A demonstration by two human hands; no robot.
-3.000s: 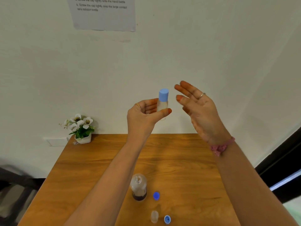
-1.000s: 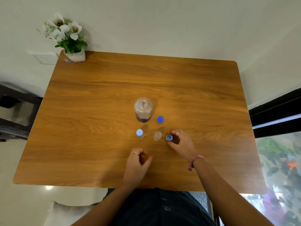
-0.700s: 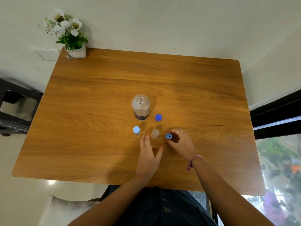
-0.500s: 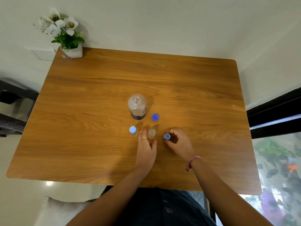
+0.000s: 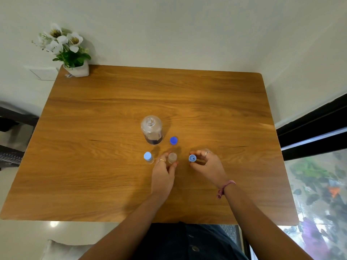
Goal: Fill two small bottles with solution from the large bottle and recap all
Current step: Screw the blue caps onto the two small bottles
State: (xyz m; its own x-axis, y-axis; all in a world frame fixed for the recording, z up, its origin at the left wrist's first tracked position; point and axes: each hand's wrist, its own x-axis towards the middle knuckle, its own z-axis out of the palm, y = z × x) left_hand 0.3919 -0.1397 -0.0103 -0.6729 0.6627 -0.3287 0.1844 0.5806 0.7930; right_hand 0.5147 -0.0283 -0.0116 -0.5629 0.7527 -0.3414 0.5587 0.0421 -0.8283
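Observation:
The large clear bottle [image 5: 151,130] stands uncapped near the middle of the wooden table [image 5: 93,147], a little dark liquid at its bottom. Its dark blue cap [image 5: 173,140] lies just to its right. A small bottle with a light blue cap [image 5: 148,157] stands in front of it on the left. My left hand [image 5: 163,171] grips the second small bottle [image 5: 172,158], which is uncapped and upright on the table. My right hand [image 5: 205,165] pinches a light blue cap [image 5: 192,158] between thumb and fingers, to the right of that bottle.
A white pot of artificial flowers [image 5: 69,53] stands on the table's far left corner against the wall. A dark window frame [image 5: 311,128] runs along the right side. My lap in dark clothing [image 5: 187,241] is under the near edge.
The capped small bottle, held up before the wall earlier, now stands on the table. My left hand slid forward and closed around the uncapped small bottle. My right hand has taken hold of the light blue cap.

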